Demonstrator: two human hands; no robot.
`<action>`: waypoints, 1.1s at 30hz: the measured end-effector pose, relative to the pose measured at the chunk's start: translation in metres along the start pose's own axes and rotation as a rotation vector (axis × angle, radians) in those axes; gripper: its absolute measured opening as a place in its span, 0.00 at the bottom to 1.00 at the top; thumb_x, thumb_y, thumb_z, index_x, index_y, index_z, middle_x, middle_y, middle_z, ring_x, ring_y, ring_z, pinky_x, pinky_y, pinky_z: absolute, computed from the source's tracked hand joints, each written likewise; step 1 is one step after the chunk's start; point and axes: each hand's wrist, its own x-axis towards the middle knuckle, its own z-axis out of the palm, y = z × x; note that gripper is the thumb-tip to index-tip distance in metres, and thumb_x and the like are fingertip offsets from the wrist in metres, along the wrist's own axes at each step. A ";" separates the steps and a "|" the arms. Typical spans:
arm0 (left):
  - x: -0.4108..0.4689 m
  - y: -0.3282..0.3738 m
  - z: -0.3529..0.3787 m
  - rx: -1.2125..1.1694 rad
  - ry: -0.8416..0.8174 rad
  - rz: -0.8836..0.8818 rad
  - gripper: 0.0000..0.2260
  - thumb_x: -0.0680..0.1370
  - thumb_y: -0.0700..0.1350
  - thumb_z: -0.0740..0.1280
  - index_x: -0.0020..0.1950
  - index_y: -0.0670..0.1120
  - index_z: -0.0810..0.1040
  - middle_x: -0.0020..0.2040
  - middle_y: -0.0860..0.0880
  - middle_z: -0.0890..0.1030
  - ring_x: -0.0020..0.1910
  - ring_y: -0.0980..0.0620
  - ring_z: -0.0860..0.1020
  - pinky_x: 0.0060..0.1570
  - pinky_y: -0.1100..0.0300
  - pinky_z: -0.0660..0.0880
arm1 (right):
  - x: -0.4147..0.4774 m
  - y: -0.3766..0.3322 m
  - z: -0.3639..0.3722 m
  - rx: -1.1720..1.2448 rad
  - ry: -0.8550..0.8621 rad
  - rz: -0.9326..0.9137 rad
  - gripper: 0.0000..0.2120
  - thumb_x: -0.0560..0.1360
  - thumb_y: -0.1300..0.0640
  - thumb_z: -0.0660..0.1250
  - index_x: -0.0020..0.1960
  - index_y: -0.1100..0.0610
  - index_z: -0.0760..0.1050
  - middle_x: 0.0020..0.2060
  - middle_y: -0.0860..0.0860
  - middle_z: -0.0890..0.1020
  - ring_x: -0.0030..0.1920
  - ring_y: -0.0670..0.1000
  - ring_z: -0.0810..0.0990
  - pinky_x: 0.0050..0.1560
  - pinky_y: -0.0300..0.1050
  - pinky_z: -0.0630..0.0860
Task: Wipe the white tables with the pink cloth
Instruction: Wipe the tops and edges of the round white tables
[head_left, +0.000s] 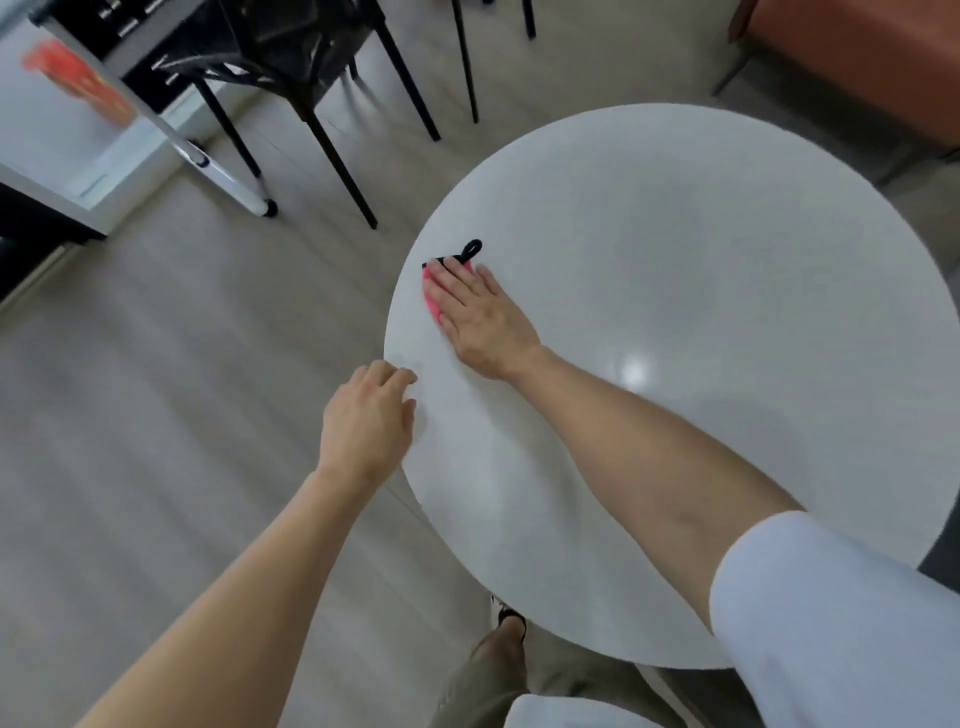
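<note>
Going left to right: left hand (366, 415) sits at the table (675, 260) rim, fingers loosely curled, gripping nothing. Right hand (475, 312) lies flat, fingers straight, pressing the cloth (430, 301) onto the top near its left edge. Looks mid-wipe to me, and I can't tell how much is done.

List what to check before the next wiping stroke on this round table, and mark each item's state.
1. Right hand on the pink cloth: ok, flat fingers press it down.
2. Cloth fully on the round white table: ok, though close to the left rim.
3. Black loop of the cloth free: ok, it lies on the tabletop beyond the fingertips.
4. Left hand steadying the table: cannot tell; its fingers are at the rim, but any grip is unclear.
5. Dirt left on the surface: cannot tell, only glare shows.
6. Black chair apart from the table: ok.
</note>
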 end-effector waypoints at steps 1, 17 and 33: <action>0.015 0.005 -0.002 0.001 0.007 0.010 0.14 0.81 0.45 0.72 0.67 0.48 0.82 0.62 0.49 0.82 0.58 0.44 0.80 0.49 0.47 0.81 | 0.015 0.014 -0.004 -0.012 -0.007 0.033 0.30 0.88 0.49 0.43 0.88 0.55 0.55 0.88 0.51 0.56 0.88 0.54 0.52 0.86 0.59 0.51; 0.173 0.126 0.008 0.077 -0.031 0.489 0.14 0.80 0.40 0.70 0.66 0.44 0.82 0.61 0.46 0.82 0.57 0.40 0.80 0.51 0.45 0.79 | -0.051 0.254 -0.107 -0.023 0.229 0.796 0.30 0.88 0.51 0.48 0.89 0.54 0.52 0.88 0.49 0.52 0.88 0.53 0.50 0.86 0.58 0.49; 0.108 0.130 0.036 0.134 -0.140 0.882 0.12 0.79 0.40 0.72 0.63 0.44 0.82 0.60 0.46 0.81 0.57 0.40 0.80 0.50 0.44 0.79 | -0.375 0.020 -0.001 -0.027 0.349 1.446 0.29 0.89 0.54 0.46 0.89 0.56 0.44 0.89 0.51 0.46 0.88 0.54 0.44 0.87 0.59 0.51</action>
